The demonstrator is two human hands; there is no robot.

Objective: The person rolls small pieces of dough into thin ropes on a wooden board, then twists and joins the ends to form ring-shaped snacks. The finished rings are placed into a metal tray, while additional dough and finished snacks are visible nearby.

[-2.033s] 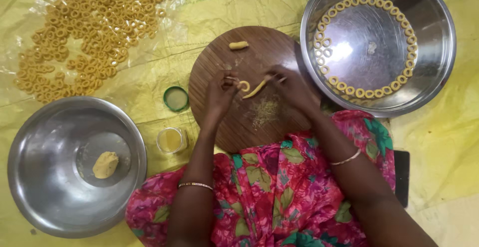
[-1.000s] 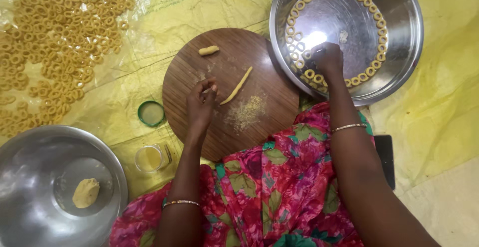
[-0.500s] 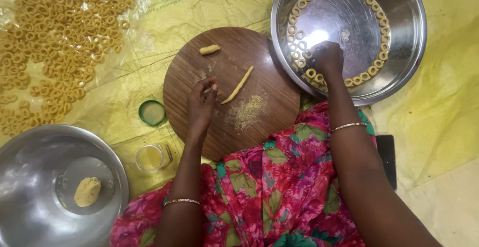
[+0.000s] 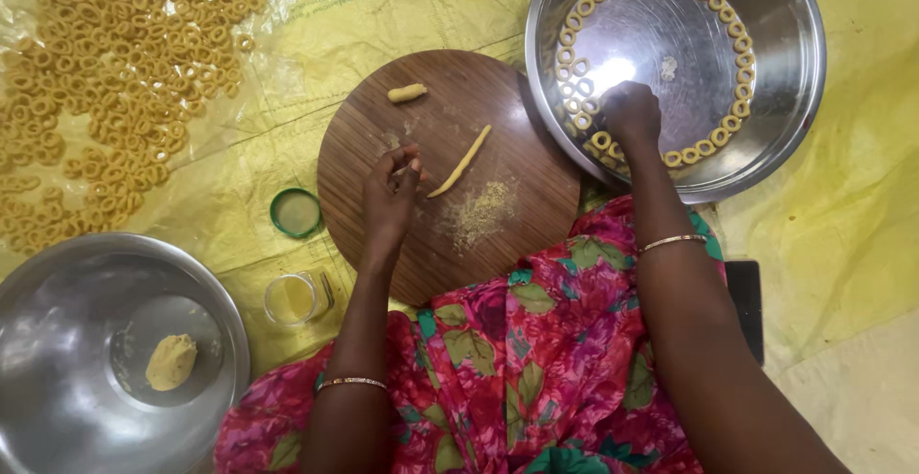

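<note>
Unmoved since a moment ago: right hand, fingers curled, setting a dough ring in the far-right steel bowl; left hand, half-open, empty, beside dough strip on board.

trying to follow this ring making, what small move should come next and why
Probably the right hand lets go of the ring it sets among the rings in the right bowl and comes back to the board. A rolled dough strip lies there unshaped, beside the left hand.
</note>
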